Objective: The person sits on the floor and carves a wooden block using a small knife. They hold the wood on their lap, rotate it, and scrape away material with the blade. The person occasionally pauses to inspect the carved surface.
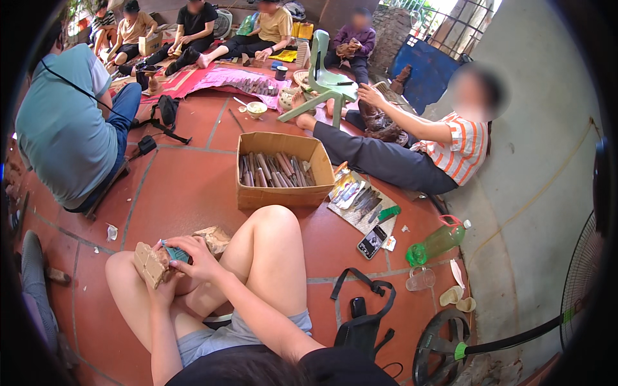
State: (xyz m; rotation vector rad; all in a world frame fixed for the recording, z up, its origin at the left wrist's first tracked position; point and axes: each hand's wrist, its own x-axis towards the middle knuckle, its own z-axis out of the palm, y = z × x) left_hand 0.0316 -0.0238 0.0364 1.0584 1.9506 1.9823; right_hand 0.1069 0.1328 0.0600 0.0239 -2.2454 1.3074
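Wooden carving (151,265), one, flat base tilted, held left of cardboard box (278,198) and nearer wearer. Left hand (165,288): fingers curled, grasping carving near base. Right hand (201,258): fingers partly bent, gripping one small teal piece (177,255) over carving. Inside box: many handled tools (273,170), too crowded to count. Right of box: one smartphone (372,242), one green plastic bottle (439,244).

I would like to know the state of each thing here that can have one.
Wooden piece: held in left hand
Teal object: in right hand
Cardboard box: open, holding tools
Phone: face up, screen lit
Bottle: capped
Chair: upright
Bowl: uncovered, pale contents
Fan: running or not, unclear
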